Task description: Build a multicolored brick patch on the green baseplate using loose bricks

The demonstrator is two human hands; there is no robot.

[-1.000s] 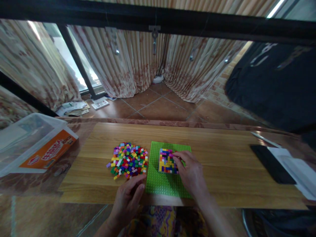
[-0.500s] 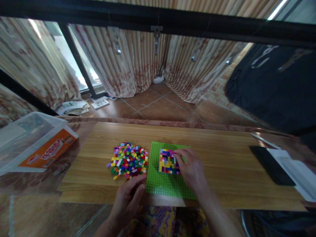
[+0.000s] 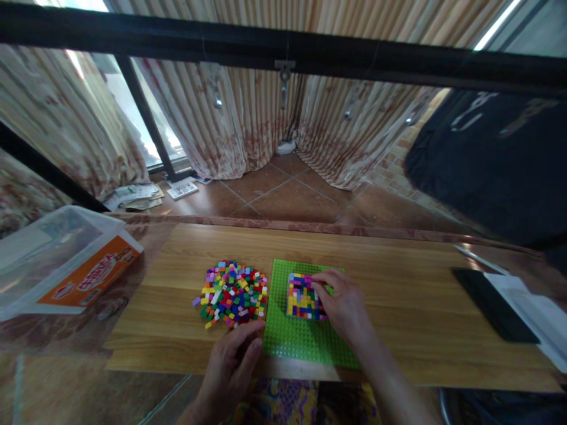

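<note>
A block of many-coloured building bricks (image 3: pixel 302 300) stands on the green studded baseplate (image 3: pixel 287 345). My right hand (image 3: pixel 343 304) reaches over its right side, thumb and forefinger bent together at the upper right of the block. Whatever is between those fingertips is too small and covered to make out. Left of the baseplate lies a heap of loose small bricks (image 3: pixel 234 292). My left hand (image 3: pixel 233 360) rests at the near edge of the heap, by the baseplate's left edge, thumb and forefinger apart, holding nothing visible.
The wooden table (image 3: pixel 411 295) carries all this. A clear plastic box (image 3: pixel 95 268) with an orange label stands at its left. Toward the right end lie a black flat object (image 3: pixel 494 304) and white paper (image 3: pixel 538 313). A dark rail (image 3: pixel 248 44) crosses beyond the table.
The whole view has shifted slightly, so things sit a little lower in the picture. Both hands keep nearly the same places, the right one still at the brick block.
</note>
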